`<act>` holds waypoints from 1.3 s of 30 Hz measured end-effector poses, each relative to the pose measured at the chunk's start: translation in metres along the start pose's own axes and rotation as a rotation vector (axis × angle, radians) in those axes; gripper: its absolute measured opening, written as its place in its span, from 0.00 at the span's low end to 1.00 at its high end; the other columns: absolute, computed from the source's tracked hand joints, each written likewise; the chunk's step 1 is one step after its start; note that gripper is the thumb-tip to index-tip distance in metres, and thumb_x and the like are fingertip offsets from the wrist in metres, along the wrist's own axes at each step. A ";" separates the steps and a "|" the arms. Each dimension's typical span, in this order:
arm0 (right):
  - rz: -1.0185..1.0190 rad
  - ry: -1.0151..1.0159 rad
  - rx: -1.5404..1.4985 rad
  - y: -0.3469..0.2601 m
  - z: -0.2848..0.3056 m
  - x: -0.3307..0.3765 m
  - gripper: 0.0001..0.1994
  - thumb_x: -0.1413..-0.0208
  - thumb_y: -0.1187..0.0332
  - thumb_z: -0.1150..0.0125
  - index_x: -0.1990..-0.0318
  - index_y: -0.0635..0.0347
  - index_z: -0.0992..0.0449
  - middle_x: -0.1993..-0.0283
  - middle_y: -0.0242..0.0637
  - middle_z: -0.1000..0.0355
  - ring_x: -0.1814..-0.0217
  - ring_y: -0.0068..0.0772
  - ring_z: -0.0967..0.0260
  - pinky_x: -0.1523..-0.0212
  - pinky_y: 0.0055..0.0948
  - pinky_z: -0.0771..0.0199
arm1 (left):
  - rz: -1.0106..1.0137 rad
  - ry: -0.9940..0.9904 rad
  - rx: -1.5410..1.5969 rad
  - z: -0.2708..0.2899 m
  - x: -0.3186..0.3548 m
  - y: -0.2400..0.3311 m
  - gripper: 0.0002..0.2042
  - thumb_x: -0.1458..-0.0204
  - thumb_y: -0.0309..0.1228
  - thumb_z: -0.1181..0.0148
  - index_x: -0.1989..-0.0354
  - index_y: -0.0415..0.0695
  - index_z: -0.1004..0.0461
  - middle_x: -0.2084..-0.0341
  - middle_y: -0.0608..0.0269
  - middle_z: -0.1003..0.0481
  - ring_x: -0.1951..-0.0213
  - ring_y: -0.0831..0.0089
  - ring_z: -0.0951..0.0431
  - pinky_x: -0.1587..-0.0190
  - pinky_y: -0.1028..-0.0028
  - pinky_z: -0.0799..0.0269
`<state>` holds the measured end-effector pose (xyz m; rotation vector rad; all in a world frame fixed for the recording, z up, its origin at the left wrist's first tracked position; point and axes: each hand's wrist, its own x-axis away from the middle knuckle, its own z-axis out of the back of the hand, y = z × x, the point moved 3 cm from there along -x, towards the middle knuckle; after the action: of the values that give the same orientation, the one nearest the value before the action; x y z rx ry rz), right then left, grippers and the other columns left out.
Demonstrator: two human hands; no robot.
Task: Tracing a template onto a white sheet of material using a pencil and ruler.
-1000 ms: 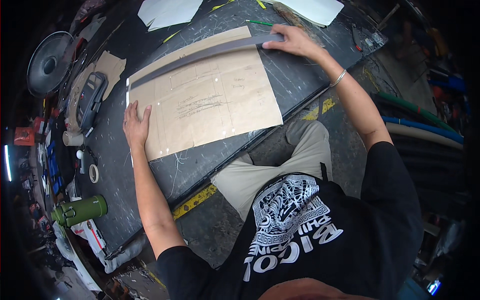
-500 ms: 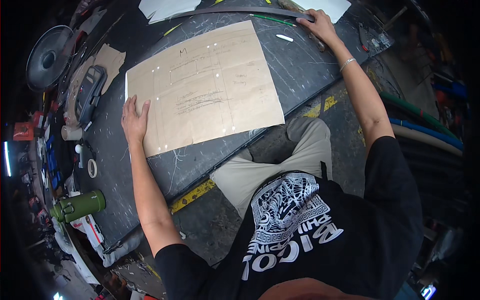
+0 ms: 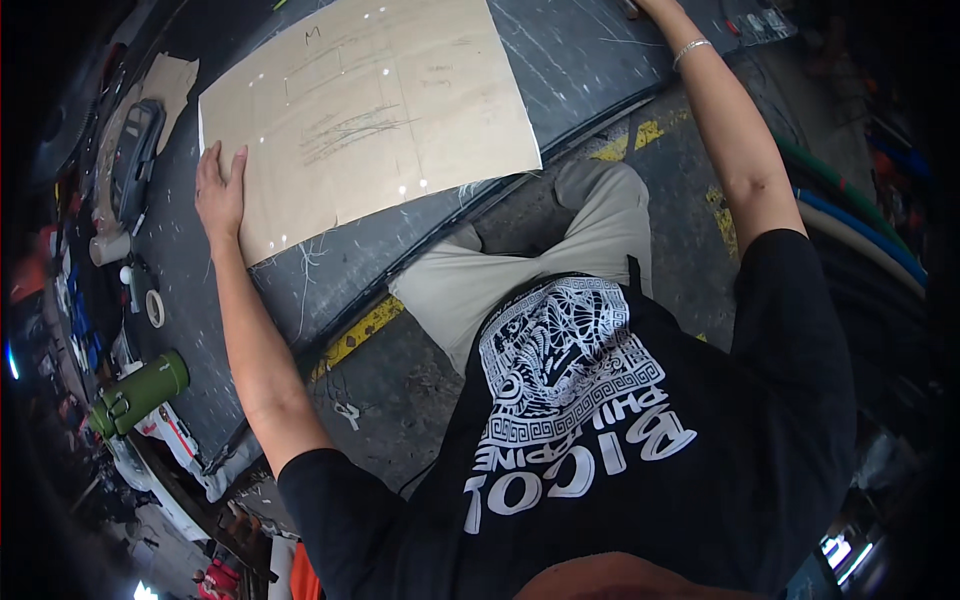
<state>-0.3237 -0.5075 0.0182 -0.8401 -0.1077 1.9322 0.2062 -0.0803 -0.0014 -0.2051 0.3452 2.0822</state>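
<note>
A large brown paper pattern [image 3: 450, 120] lies flat on the dark table, with pencil lines, crossed-out notes and several small white dots or holes. My left hand [image 3: 219, 195] rests at its left edge, thumb spread from the fingers, open and holding nothing. At the top edge of the picture my right hand [image 3: 660, 8] is mostly cut off; only its wrist side shows, with a bracelet [image 3: 691, 50] on the wrist. Close by it pokes the end of a brownish tool [image 3: 631, 10]. Whether those fingers hold anything is hidden.
The scratched dark table [image 3: 380, 225] has loose threads along its near edge. To the left lie a dark case [image 3: 137, 160], a tape roll [image 3: 154, 308] and a green flask [image 3: 140, 392]. Coloured hoses [image 3: 870, 230] run at the right.
My view has tilted, so the pattern sits higher and further left. The right hand, earlier on a long dark strip, has mostly left the picture. My left hand stays on the pattern's edge.
</note>
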 end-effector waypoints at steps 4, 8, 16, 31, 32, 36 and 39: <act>0.079 -0.105 0.137 -0.047 0.011 0.020 0.28 0.42 0.48 0.38 0.45 0.63 0.26 0.46 0.58 0.27 0.43 0.61 0.30 0.42 0.50 0.29 | 0.060 -0.038 0.007 0.001 0.013 -0.005 0.36 0.41 0.62 0.49 0.31 0.50 0.34 0.30 0.55 0.38 0.28 0.59 0.40 0.28 0.60 0.46; 0.030 -0.111 0.144 -0.017 0.011 0.010 0.30 0.44 0.45 0.38 0.45 0.64 0.25 0.46 0.59 0.27 0.43 0.61 0.29 0.42 0.50 0.28 | 0.038 -0.037 -0.025 -0.001 0.004 0.007 0.35 0.39 0.62 0.51 0.30 0.53 0.35 0.30 0.59 0.38 0.28 0.60 0.40 0.28 0.60 0.46; 0.004 -0.102 0.090 -0.029 0.012 0.018 0.28 0.44 0.47 0.38 0.50 0.66 0.23 0.49 0.59 0.26 0.44 0.60 0.28 0.43 0.49 0.28 | 0.053 -0.030 -0.006 0.004 0.012 0.006 0.36 0.41 0.61 0.48 0.31 0.49 0.33 0.30 0.54 0.37 0.28 0.58 0.40 0.28 0.60 0.46; -0.040 -0.121 0.081 -0.039 0.016 0.016 0.28 0.45 0.46 0.37 0.53 0.68 0.23 0.52 0.59 0.25 0.48 0.61 0.27 0.45 0.49 0.28 | 0.058 -0.014 0.024 0.007 0.009 0.010 0.35 0.41 0.61 0.47 0.32 0.48 0.33 0.31 0.54 0.37 0.28 0.58 0.41 0.28 0.58 0.47; -0.003 -0.102 0.141 -0.053 0.018 0.021 0.24 0.42 0.51 0.38 0.54 0.68 0.22 0.54 0.58 0.24 0.51 0.57 0.25 0.49 0.46 0.24 | 0.063 0.003 0.027 0.010 0.013 0.006 0.35 0.41 0.61 0.47 0.32 0.48 0.33 0.31 0.54 0.37 0.28 0.58 0.41 0.28 0.58 0.47; 0.280 0.086 0.260 -0.029 0.010 0.015 0.23 0.45 0.48 0.34 0.50 0.56 0.20 0.49 0.46 0.26 0.45 0.53 0.29 0.44 0.46 0.28 | 0.043 0.024 0.040 0.006 0.013 0.009 0.35 0.41 0.59 0.46 0.32 0.47 0.32 0.31 0.52 0.36 0.28 0.57 0.41 0.28 0.57 0.48; 0.482 0.043 0.267 -0.049 0.017 0.024 0.15 0.42 0.52 0.36 0.56 0.51 0.18 0.46 0.41 0.28 0.39 0.50 0.34 0.41 0.47 0.31 | 0.062 -0.018 0.032 0.007 0.018 0.008 0.35 0.41 0.59 0.46 0.32 0.46 0.33 0.31 0.53 0.37 0.28 0.58 0.41 0.28 0.56 0.49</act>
<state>-0.3029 -0.4584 0.0393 -0.7726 0.4061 2.3056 0.1903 -0.0671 0.0018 -0.1588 0.3776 2.1368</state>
